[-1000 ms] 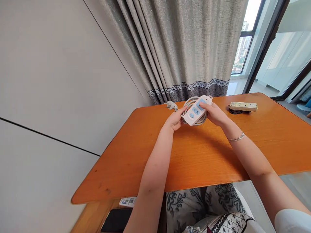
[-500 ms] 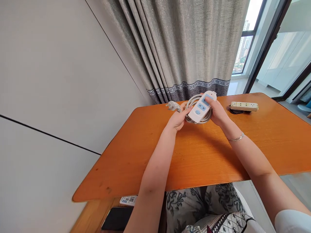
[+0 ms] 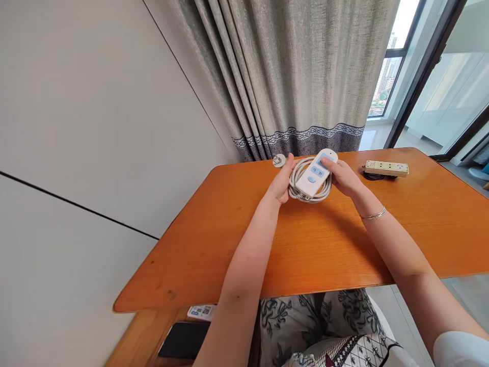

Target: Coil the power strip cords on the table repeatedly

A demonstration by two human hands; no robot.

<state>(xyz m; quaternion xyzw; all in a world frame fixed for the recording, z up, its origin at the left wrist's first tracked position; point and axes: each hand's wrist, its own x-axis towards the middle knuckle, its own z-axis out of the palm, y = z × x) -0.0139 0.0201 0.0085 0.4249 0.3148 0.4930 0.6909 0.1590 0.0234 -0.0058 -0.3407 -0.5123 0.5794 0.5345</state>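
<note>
A white power strip (image 3: 306,185) with light blue socket faces is held tilted above the far part of the table. Its grey-white cord (image 3: 325,190) is coiled in loops behind and around it. My right hand (image 3: 341,176) grips the strip's upper end, thumb pressed on the top socket face. On the other side, my left hand (image 3: 283,181) is closed around the left side of the coiled cord, its thumb pointing up. The plug (image 3: 279,160) sticks out left of that hand, prongs showing. Fingers behind the coil are hidden.
Farther right on the orange-brown wooden table (image 3: 214,244) lies a second, cream power strip (image 3: 386,168) with a black cord. A black phone (image 3: 185,340) and a printed card (image 3: 201,312) rest on a lower surface. A grey curtain (image 3: 305,76) hangs behind the table.
My left thumb has lifted off the power strip and now points up. The plug has turned its prongs toward me, and the coil has dropped slightly, showing more of its loops.
</note>
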